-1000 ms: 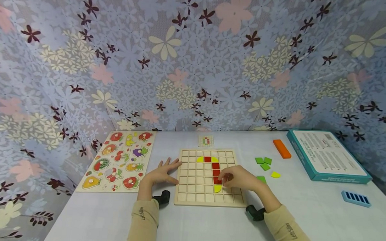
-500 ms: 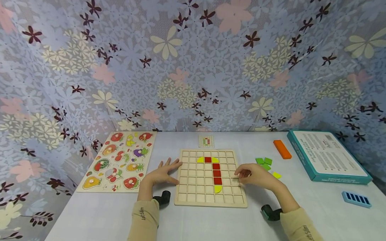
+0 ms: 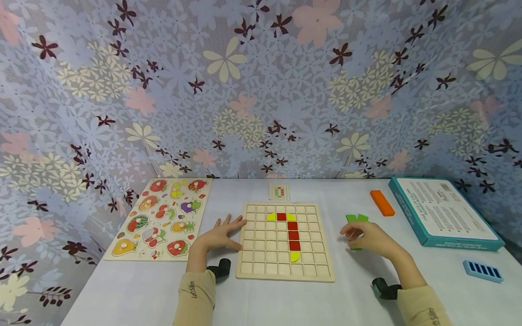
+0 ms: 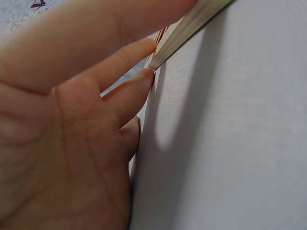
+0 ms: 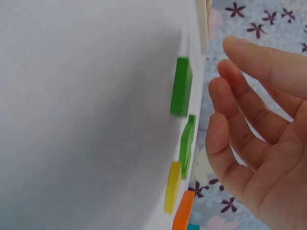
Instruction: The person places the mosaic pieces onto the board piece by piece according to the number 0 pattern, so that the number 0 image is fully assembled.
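Note:
A wooden grid board lies flat in the head view, holding several red square tiles and a few yellow rounded pieces. Against its left edge my left hand rests with fingers spread; the left wrist view shows fingertips touching the board's side. Right of the board, my right hand hovers over loose green tiles, partly covering them. Its fingers bend loosely and hold nothing. The right wrist view has a green tile and a yellow piece on the table, apart from the fingers.
A small pattern card lies behind the board. At left is a fruit puzzle board. On the right are an orange block, a teal box and a blue slotted piece. A floral cloth hangs behind.
My right hand has moved right, from the red tiles on the board to above the loose green tiles. My left hand has stayed at the board's left edge.

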